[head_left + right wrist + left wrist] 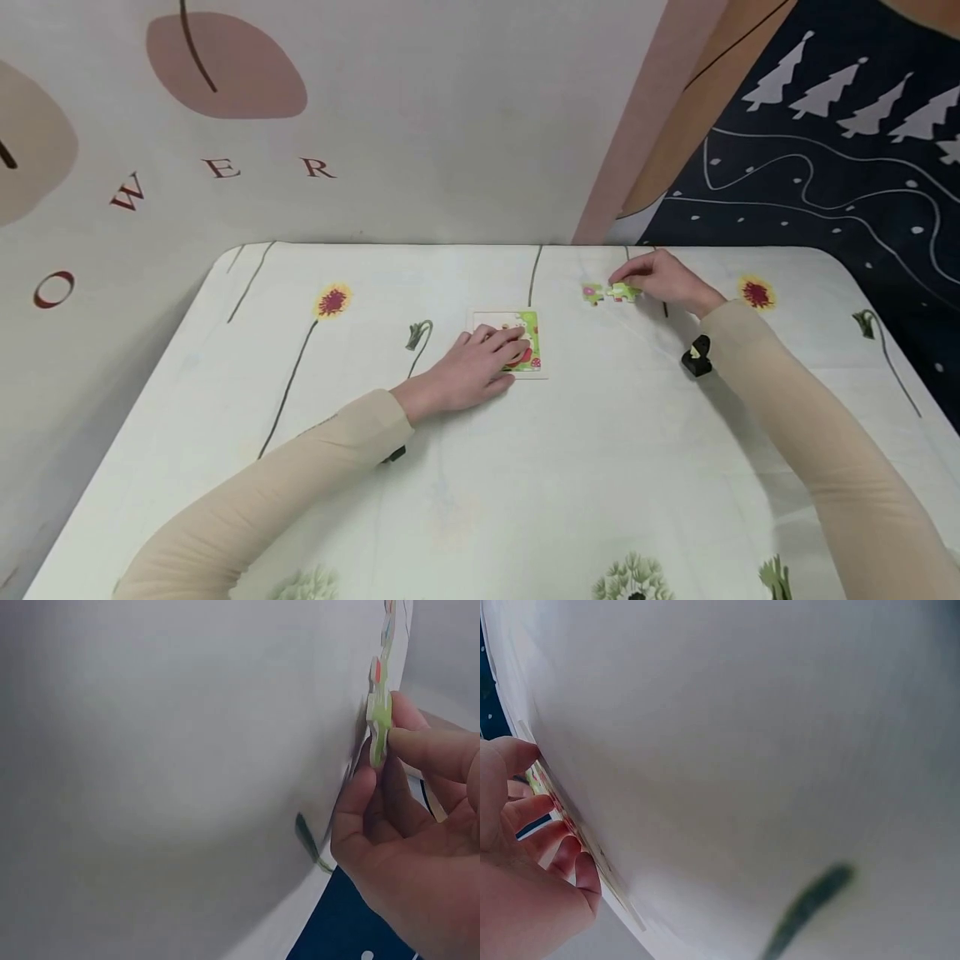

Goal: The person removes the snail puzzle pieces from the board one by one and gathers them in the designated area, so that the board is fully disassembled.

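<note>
On wall point(465, 125), upper left, reads "OWER" point(221, 169). Rests loose left hand point(476, 367) on puzzle point(533, 343), centre; pinches puzzle piece point(622, 292) with right hand point(670, 282).

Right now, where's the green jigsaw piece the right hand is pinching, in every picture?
Head: right of centre, the green jigsaw piece is pinched in the right hand.
Left wrist: not in it.
Right wrist: upper right, the green jigsaw piece stands nearly upright in the picture.
Shared landmark: the white flower-print tablecloth, in all three.
</note>
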Demonstrator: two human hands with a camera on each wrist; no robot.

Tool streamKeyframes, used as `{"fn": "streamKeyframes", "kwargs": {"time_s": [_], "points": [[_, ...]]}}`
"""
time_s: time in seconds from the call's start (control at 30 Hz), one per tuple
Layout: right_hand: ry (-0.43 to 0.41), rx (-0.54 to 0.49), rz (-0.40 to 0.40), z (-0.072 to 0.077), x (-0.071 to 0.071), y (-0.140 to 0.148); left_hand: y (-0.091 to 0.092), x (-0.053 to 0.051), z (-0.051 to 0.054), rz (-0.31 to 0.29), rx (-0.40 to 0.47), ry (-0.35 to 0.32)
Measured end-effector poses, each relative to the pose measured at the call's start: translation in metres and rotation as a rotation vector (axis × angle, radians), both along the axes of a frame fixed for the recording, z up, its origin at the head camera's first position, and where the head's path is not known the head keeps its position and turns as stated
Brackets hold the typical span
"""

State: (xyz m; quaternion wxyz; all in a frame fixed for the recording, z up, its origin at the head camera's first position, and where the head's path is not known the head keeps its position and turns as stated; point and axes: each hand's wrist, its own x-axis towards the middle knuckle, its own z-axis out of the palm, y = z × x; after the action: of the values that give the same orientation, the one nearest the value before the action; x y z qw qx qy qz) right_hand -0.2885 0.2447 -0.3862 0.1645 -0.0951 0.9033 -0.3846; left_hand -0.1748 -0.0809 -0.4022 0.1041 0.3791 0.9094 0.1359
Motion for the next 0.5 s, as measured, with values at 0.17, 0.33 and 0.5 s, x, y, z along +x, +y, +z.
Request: {"fn": "streamKeyframes", "kwargs": {"time_s": [0.17,0.33,0.5], "points": [[-0.015,0.021,0.021,0.002,0.0,-0.001,0.0,0.001,-0.001,-0.002,-0.003,0.003],[-0.066,0.051,0.076,0.003,0.001,0.003,0.001,0.001,-0.001,-0.002,-0.006,0.004],[-0.051,0.034,0.12,0.0,0.003,0.009,0.001,0.002,-0.001,0.005,-0.019,0.013]]}}
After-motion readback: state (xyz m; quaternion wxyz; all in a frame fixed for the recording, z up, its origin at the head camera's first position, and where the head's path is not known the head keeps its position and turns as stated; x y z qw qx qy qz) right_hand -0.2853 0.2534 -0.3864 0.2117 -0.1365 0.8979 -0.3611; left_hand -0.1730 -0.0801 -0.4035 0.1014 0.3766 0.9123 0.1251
